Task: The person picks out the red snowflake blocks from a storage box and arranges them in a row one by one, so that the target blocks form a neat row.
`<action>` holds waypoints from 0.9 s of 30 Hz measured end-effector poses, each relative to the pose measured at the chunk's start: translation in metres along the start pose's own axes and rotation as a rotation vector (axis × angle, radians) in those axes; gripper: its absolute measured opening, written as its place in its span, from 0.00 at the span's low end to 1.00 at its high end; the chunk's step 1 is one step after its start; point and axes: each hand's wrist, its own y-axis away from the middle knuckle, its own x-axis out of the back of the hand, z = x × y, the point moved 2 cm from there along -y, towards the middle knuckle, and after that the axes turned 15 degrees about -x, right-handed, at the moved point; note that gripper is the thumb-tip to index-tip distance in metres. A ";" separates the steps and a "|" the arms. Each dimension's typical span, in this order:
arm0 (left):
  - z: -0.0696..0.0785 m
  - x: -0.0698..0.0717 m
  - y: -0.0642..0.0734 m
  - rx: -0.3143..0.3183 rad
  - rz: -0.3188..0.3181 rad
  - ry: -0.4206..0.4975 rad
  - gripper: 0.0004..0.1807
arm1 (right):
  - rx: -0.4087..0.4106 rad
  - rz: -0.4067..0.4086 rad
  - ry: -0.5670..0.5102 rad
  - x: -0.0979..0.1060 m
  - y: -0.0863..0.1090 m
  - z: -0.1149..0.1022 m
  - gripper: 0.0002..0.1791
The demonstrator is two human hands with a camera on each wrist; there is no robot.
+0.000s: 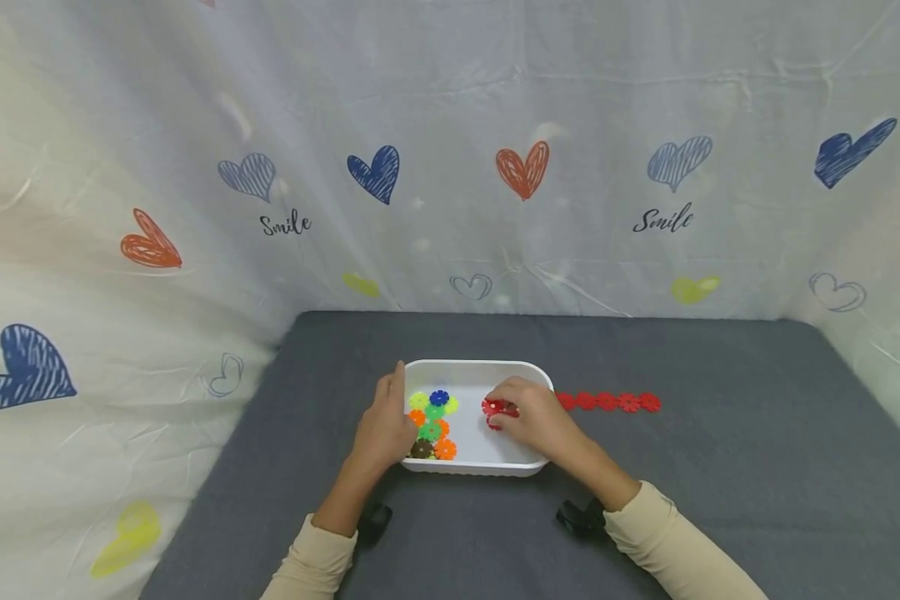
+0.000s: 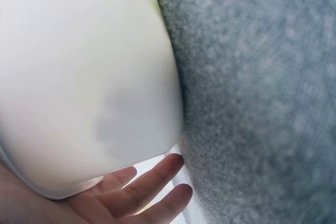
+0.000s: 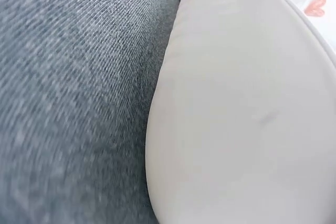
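Note:
A white plastic tray (image 1: 487, 450) holds loose flower-shaped discs (image 1: 431, 429) in green, orange, yellow, blue and brown toward its left end. My left hand (image 1: 385, 429) grips that end, its thumb over the rim and fingers along the outer wall. In the left wrist view the fingers (image 2: 152, 184) lie beside the tray's wall (image 2: 89, 72). My right hand (image 1: 543, 421) reaches over the right rim and pinches red flower discs (image 1: 492, 406) inside the tray; the fingers partly hide them. The right wrist view shows only the tray's outer side (image 3: 236, 103), not the fingers.
A straight row of several red flower discs (image 1: 607, 402) lies on the grey cloth (image 1: 720, 467), just right of the tray. Behind the table hangs a pale curtain (image 1: 450, 108) printed with hearts. Dark straps (image 1: 581, 518) sit by the wrists.

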 end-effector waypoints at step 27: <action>0.000 0.000 -0.001 0.005 -0.002 0.015 0.47 | -0.063 0.111 0.024 0.044 0.032 0.021 0.22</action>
